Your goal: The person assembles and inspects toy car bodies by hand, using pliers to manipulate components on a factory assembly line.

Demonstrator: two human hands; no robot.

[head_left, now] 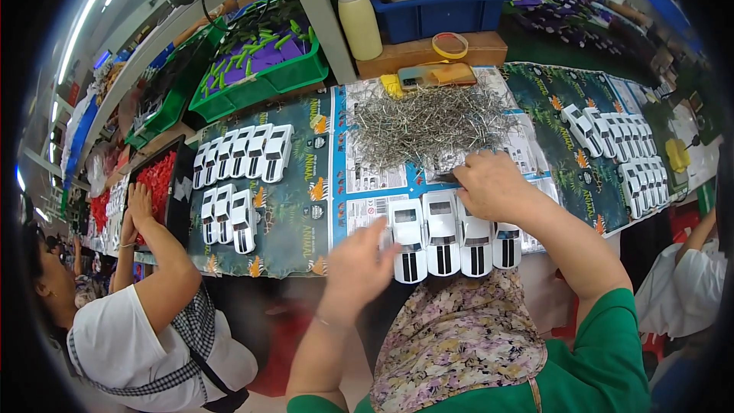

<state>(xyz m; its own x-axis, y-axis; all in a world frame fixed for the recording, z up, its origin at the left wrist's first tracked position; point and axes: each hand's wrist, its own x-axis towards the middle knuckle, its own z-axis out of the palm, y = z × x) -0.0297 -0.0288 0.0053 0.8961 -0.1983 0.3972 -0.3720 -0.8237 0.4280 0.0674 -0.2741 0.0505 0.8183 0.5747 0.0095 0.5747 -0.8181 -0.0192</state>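
Observation:
Several white toy cars (442, 235) with black stripes stand side by side at the table's near edge. My left hand (361, 264) is at the left end of this row, close to the outermost car; motion smears its fingers. Just beyond the row, my right hand (493, 185) reaches to the near edge of a heap of thin metal pins (432, 126). Its fingers are curled together, pointing left, and what they pinch is hidden. The hand and wrist partly cover the cars on the right.
More white toy cars stand in rows at left (241, 151) and right (612, 134). Behind the heap are a phone (437, 76), a tape roll (449, 47), a yellow bottle (358, 19) and a blue crate (436, 15). A co-worker (153, 313) sits at left beside red parts (159, 183).

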